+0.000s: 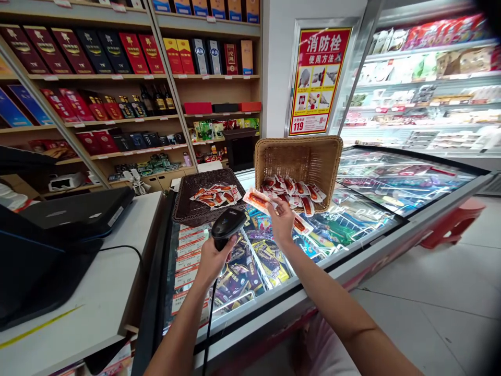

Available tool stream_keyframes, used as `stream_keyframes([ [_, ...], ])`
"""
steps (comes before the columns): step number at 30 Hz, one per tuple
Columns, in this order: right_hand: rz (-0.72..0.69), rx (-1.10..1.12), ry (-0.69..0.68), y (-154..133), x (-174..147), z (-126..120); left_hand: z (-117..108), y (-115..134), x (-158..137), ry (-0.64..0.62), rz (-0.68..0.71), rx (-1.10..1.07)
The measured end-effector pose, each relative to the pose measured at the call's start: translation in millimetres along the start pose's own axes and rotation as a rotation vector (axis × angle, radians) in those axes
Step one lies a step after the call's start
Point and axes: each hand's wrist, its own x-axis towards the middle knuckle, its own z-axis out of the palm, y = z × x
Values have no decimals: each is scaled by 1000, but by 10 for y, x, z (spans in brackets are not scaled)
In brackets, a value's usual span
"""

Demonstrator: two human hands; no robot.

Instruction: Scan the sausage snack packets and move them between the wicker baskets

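Observation:
My left hand is wrapped round the handle of a black barcode scanner, whose cable hangs down past my forearm. Pinched in my right hand is a packaged sausage in a clear and white wrapper, held just in front of the scanner's head. Behind the scanner, a dark brown woven basket contains several similar packets. A tan wicker basket lies tipped toward me, with more sausage packets in its lower side. One loose packet rests on the freezer glass below my right hand.
Both baskets stand on a glass-topped chest freezer full of frozen goods. To the left is a white counter with a black machine. Shelves of boxed bottles line the back; a red stool stands at right.

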Motion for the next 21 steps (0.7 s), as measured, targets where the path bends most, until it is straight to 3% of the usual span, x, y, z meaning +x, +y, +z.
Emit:
stream_keyframes([
  [5, -19, -51, -17, -21, -10, 10, 39, 7, -5, 1, -15, -21],
  [8, -32, -109, 50, 20, 64, -46, 60, 11, -4, 19, -20, -20],
  [18, -4, -307, 630, 340, 1026, -694, 35, -85, 76, 103, -42, -56],
  [21, -45, -523, 490, 341, 1257, -804, 26, -106, 99, 126, -54, -77],
])
